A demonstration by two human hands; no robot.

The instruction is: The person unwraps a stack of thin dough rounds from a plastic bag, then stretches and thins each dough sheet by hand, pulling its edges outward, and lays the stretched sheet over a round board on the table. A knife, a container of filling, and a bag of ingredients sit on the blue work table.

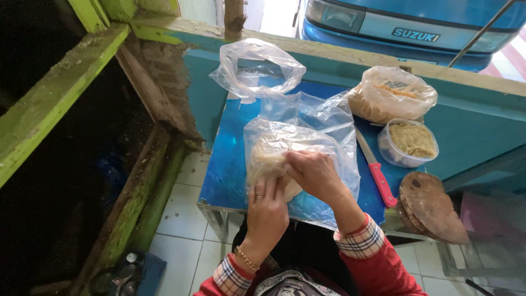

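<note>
Both of my hands are on one clear plastic bag [298, 145] that lies near the front edge of the blue counter [227, 170]. My left hand [267, 211] grips the bag from below, its fingers [263, 192] wrapped around a pale, flat, round lump inside. My right hand [315, 172] comes in from the right, its fingers curled and pinching the plastic over the same lump. The loose upper part of the bag stands up crumpled behind my hands.

Around it: a second, empty clear bag [256, 68] sits puffed open at the counter's back left corner. At the back right lies a tied bag of brownish crumbly food [392, 93], and just in front of that a round clear tub [409, 142] filled with yellowish mash. A knife with a red handle [376, 170] lies lengthwise between my bag and the tub, blade pointing away from me. A worn round wooden board [430, 205] rests at the right front corner, partly over the edge. Nothing lies between my hands and the bag.

Beyond the teal wall [482, 123] the front of a blue vehicle [416, 24] shows, cut off by the top edge. Left of the counter, green painted beams [60, 93] border a dark space I cannot make out. What the lump is made of I cannot tell through the wrinkled plastic, and my right fingertips are hidden in its folds.
</note>
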